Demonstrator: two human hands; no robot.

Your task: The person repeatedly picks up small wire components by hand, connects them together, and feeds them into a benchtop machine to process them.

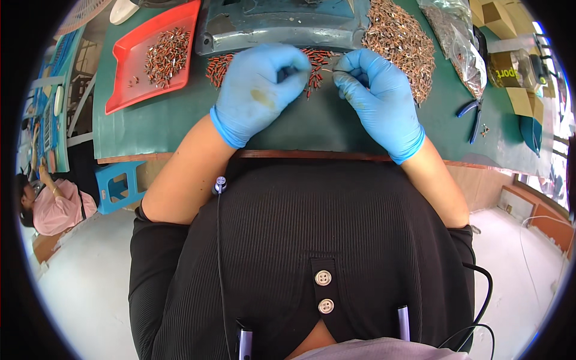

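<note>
Both my hands wear blue gloves and work over the near edge of a dark metal block (pixel 282 27). My left hand (pixel 258 84) has its fingers curled into a pinch, and what its fingertips hold, if anything, is hidden. My right hand (pixel 381 90) pinches a thin, pale, wire-like piece (pixel 327 70) that points toward the left fingertips. Small red-and-silver cylindrical parts (pixel 219 69) lie along the block, partly behind my left hand, with more of them between my hands. A large heap of thin copper-coloured parts (pixel 399 45) lies just beyond my right hand.
A red scoop-shaped tray (pixel 129 66) with a pile of small parts (pixel 165 57) sits at the left of the green table (pixel 288 132). To the right are a clear bag of parts (pixel 459 51), blue-handled pliers (pixel 474 117) and cardboard boxes (pixel 495 21). A blue stool (pixel 120 186) and another person (pixel 57 207) are at left.
</note>
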